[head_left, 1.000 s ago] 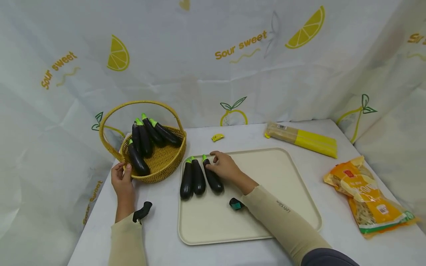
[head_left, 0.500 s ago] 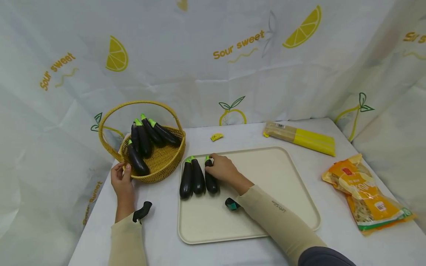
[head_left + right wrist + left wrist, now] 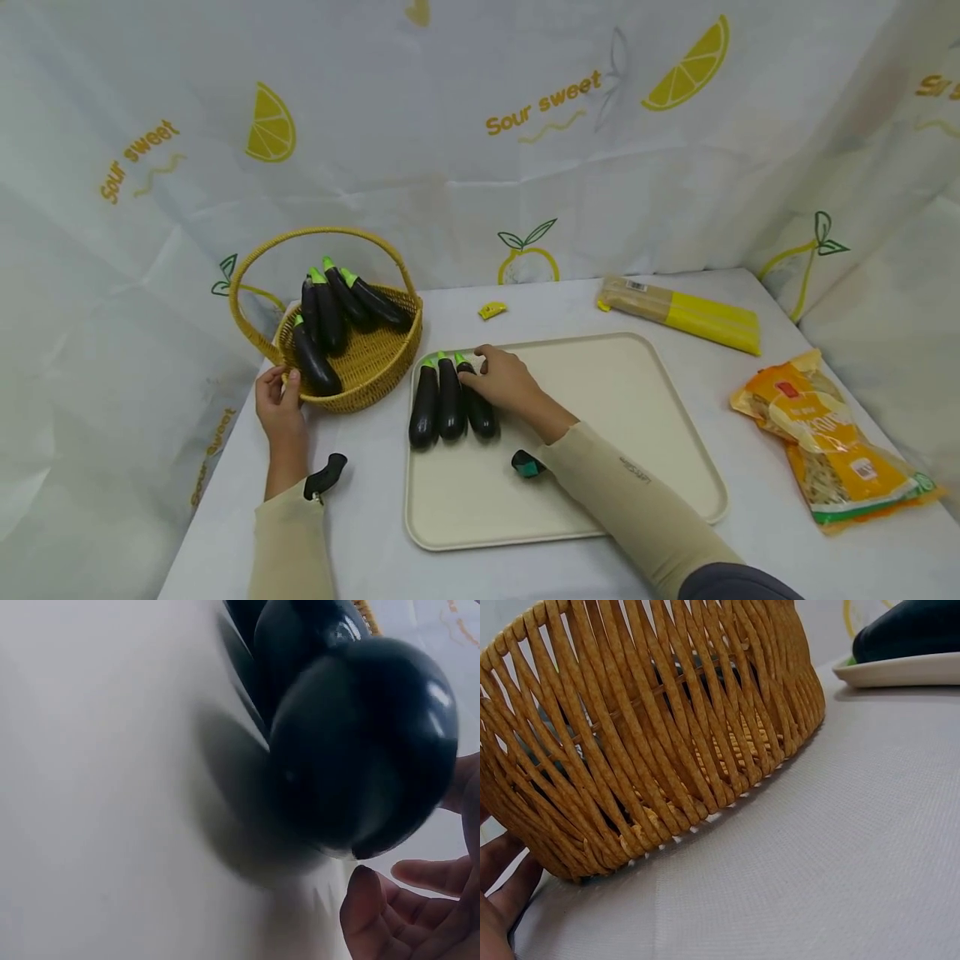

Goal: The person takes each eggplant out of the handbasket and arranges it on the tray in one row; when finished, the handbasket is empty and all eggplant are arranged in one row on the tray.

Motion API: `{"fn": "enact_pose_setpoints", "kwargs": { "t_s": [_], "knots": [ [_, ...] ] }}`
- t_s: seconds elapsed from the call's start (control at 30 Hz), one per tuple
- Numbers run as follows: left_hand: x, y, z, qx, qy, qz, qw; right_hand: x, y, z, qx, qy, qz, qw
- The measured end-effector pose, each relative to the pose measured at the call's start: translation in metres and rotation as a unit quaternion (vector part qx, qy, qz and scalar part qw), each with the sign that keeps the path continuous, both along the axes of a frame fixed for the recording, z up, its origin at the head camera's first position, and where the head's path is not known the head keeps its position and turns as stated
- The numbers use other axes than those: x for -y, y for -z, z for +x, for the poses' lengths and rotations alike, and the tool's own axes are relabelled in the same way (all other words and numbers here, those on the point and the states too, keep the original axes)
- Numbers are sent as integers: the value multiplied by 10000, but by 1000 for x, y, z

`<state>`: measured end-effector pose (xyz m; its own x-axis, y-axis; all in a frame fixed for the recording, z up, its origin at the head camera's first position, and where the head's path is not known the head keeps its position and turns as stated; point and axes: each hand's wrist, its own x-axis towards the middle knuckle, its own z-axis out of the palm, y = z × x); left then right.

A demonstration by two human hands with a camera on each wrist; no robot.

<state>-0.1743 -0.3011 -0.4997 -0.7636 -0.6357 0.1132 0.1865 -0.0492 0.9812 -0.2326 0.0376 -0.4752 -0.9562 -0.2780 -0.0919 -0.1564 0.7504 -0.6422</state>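
Observation:
On the beige tray (image 3: 562, 508), three dark eggplants lie side by side with green stems pointing away. My right hand (image 3: 510, 383) holds the rightmost eggplant (image 3: 481, 417) near its stem end, thumb on the near side. Its stem end lies close against the middle eggplant (image 3: 451, 408); the left eggplant (image 3: 424, 412) is beyond. In the right wrist view, the held eggplant's round end (image 3: 367, 750) hides part of the hand. My left hand (image 3: 281, 408) grips the near left rim of a wicker basket (image 3: 375, 383), which bears several eggplants. The left wrist view shows fingertips against the basket's woven side (image 3: 652, 735).
A small yellow packet (image 3: 492, 310) lies behind the tray. A long yellow and tan package (image 3: 678, 315) is at the back right. An orange food bag (image 3: 832, 442) lies right of the tray. The basket's tall handle (image 3: 322, 231) arches over its eggplants.
The rightmost eggplant first swung more upright, then shifted left at its stem end toward the middle one, my right hand still on it. My left hand stays at the basket.

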Motion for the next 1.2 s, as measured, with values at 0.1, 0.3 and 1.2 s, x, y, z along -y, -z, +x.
{"fn": "enact_pose_setpoints", "kwargs": {
  "t_s": [0.1,0.3,1.2],
  "knots": [
    [1,1,0,20,-17,0,10000,-2,-1,-2,-29,-3,18,10000],
    [5,1,-2,22,1,-74,10000,2,-11,-10,-257,-292,-95,9992],
    [1,4,-3,-39,-24,-105,9999,224,-51,-33,-240,-1888,-65,9817]
  ]
}}
